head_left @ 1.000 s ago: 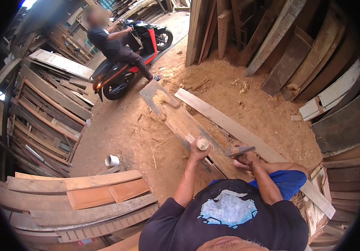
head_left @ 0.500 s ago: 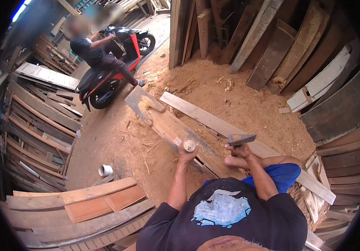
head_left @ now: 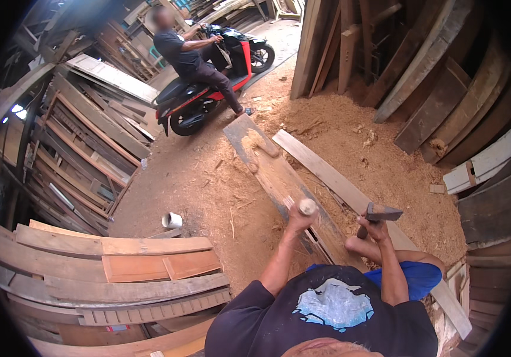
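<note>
My left hand (head_left: 299, 222) is closed around a chisel (head_left: 307, 206), whose round, pale handle end shows above the fist; its blade is hidden. It stands over a thick wooden board (head_left: 270, 169), close to a narrow dark slot (head_left: 312, 236) cut in the wood. To the right, my right hand (head_left: 376, 229) grips a hammer (head_left: 384, 212) with a dark, wedge-like head, held up beside my bent leg and apart from the chisel. Wood shavings lie heaped on the far part of the board.
A long pale plank (head_left: 321, 165) lies to the board's right on sawdust (head_left: 350, 140). Beyond, a person (head_left: 187, 56) sits on a red and black scooter (head_left: 208, 92). Stacked boards (head_left: 166, 246) flank the left, leaning planks (head_left: 434, 107) the right. A white pot (head_left: 172, 221) rests on the ground.
The view has swung left, so everything sits farther right in it. The hammer has dropped slightly relative to the chisel. Both hands keep their grip.
</note>
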The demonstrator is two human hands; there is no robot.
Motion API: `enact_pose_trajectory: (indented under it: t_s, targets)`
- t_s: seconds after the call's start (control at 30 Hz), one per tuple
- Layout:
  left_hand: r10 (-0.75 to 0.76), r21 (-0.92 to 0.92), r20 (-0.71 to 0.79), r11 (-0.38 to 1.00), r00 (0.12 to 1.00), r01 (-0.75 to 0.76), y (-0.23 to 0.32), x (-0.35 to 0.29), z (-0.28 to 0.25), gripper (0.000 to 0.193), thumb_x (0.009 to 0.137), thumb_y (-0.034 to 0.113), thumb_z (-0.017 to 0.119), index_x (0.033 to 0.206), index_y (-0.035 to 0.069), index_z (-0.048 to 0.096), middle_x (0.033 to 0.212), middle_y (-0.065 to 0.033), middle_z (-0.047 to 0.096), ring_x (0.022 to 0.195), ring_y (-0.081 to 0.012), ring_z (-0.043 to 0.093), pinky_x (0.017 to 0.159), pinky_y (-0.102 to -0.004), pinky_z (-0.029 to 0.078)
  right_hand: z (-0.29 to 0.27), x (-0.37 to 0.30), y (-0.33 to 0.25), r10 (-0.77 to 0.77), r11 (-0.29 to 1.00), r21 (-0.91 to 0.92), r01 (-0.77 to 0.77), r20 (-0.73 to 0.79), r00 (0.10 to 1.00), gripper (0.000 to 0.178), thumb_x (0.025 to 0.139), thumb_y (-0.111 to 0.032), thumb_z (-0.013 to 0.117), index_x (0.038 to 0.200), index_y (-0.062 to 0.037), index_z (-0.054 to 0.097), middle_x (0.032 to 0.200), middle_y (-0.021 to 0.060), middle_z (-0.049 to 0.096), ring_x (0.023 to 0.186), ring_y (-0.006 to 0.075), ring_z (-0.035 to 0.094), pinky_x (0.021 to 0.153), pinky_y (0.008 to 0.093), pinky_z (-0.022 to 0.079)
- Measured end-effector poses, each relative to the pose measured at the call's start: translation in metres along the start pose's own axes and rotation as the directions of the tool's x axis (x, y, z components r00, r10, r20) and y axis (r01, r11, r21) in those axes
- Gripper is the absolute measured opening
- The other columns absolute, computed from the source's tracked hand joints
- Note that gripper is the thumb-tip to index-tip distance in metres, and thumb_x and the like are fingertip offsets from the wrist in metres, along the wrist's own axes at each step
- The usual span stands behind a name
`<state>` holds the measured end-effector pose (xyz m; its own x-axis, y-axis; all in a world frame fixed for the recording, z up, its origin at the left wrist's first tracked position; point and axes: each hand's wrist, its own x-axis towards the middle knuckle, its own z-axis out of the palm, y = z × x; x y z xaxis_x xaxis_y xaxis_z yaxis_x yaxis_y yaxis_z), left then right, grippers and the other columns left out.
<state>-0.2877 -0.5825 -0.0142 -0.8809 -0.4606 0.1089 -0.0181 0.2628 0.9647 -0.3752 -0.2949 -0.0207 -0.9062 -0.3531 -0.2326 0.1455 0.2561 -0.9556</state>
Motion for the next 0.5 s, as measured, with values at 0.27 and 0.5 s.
enact_pose_trajectory:
  t_s: [0.27,0.5]
  targets:
    - [-0.024,0.066,0.056,0.998,0.998,0.020,0.018,0.003,0.003,0.024,0.080,0.012,0.081,0.093,0.004,0.063,0.079,-0.0032,0.067,0.073,-0.0121,0.063,0.067,-0.0304,0.053,0.003,-0.004,0.031,-0.007,0.996,0.088,0.014,-0.079,0.997,0.030,0.077,-0.021,0.087,0.097,-0.0088,0.067,0.089,-0.0020,0.064,0.085,0.0115,0.060,0.077,0.0305,0.051]
    - [0.028,0.124,0.057,0.992,0.998,-0.035,0.005,-0.002,0.000,0.027,0.079,0.012,0.082,0.097,0.004,0.063,0.081,-0.0028,0.066,0.074,-0.0111,0.062,0.066,-0.0291,0.053,-0.004,-0.019,-0.012,0.028,0.991,0.129,-0.026,-0.009,1.000,0.031,0.077,-0.022,0.087,0.096,-0.0086,0.067,0.089,-0.0009,0.064,0.087,0.0118,0.060,0.079,0.0324,0.051]
